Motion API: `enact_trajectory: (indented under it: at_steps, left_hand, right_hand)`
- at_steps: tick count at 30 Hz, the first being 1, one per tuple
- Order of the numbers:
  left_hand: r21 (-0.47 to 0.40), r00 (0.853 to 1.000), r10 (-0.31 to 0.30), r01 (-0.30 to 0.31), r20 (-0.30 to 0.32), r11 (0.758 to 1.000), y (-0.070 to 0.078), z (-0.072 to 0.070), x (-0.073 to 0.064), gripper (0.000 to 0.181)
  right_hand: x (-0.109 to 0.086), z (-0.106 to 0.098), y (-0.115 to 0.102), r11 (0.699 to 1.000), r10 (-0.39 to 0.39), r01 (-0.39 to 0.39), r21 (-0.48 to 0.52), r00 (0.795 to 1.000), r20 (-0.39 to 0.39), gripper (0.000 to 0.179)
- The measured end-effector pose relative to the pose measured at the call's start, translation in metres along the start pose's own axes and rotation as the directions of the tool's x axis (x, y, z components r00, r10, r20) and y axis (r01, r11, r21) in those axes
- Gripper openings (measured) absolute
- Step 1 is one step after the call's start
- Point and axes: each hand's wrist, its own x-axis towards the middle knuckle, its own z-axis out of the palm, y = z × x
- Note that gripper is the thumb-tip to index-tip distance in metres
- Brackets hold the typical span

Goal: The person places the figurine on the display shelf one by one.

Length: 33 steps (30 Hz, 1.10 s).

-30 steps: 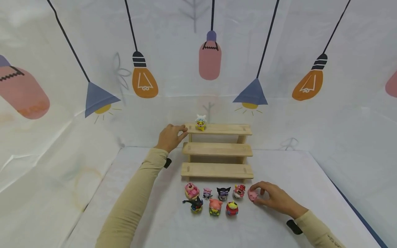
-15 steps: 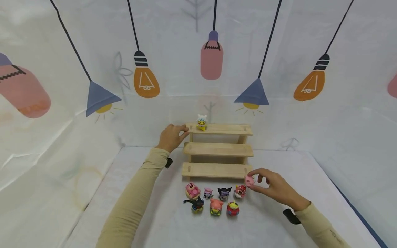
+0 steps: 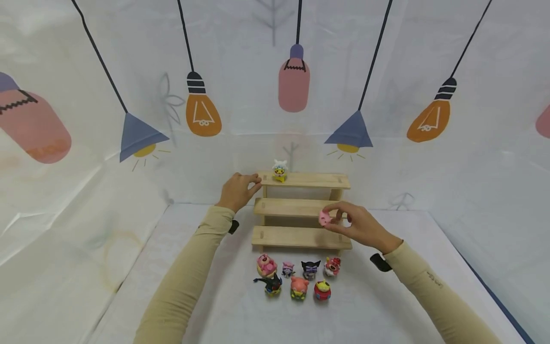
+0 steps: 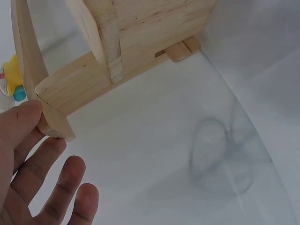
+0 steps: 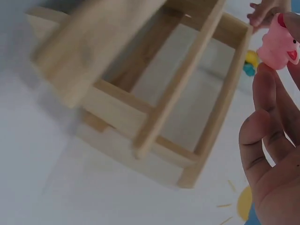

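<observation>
My right hand [image 3: 361,224] pinches a small pink figurine [image 3: 324,218] between thumb and fingers, in front of the middle step of a three-tier wooden display stand [image 3: 301,207]. The right wrist view shows the pink figurine [image 5: 279,44] with a red mouth and a black eye. My left hand [image 3: 238,191] holds the left end of the stand's top step. In the left wrist view its thumb and index finger pinch the edge of the board [image 4: 54,123], with the other fingers spread below. A yellow figurine with a white hat [image 3: 280,171] stands on the left part of the top step.
In front of the stand, several figurines stand in two rows, among them a black-eared one [image 3: 310,269], a pink-orange one [image 3: 299,287] and a red and yellow one [image 3: 322,290]. Behind is a white wall sheet [image 3: 249,153] with printed lamps.
My right hand has lifted the pink figurine off the table beside the back row and carried it up and left to the height of the middle step. The left hand stays in place.
</observation>
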Motion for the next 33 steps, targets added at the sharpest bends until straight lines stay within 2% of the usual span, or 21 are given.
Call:
enact_trajectory:
  at_steps: [7,14,23,33]
  left_hand:
    - [-0.009,1.000,0.012,-0.012,-0.016,1.000,0.000,0.000,0.002,0.025]
    - [0.003,1.000,0.016,-0.016,-0.020,1.000,-0.001,0.001,0.003,0.025]
    - [0.016,1.000,0.009,-0.009,-0.014,1.000,0.004,-0.001,0.004,0.025]
    - [0.041,1.000,-0.009,0.010,-0.020,0.999,0.000,0.002,0.001,0.024]
  right_hand:
    - [0.054,-0.009,0.006,1.000,-0.005,0.004,-0.019,0.999,-0.054,0.040]
    - [0.088,0.000,0.021,0.998,0.063,-0.061,0.022,0.995,-0.079,0.040]
    - [0.116,0.007,0.035,0.990,0.138,-0.135,0.033,0.986,-0.098,0.039]
    - [0.123,0.021,0.037,0.980,0.196,-0.193,0.053,0.979,-0.048,0.040]
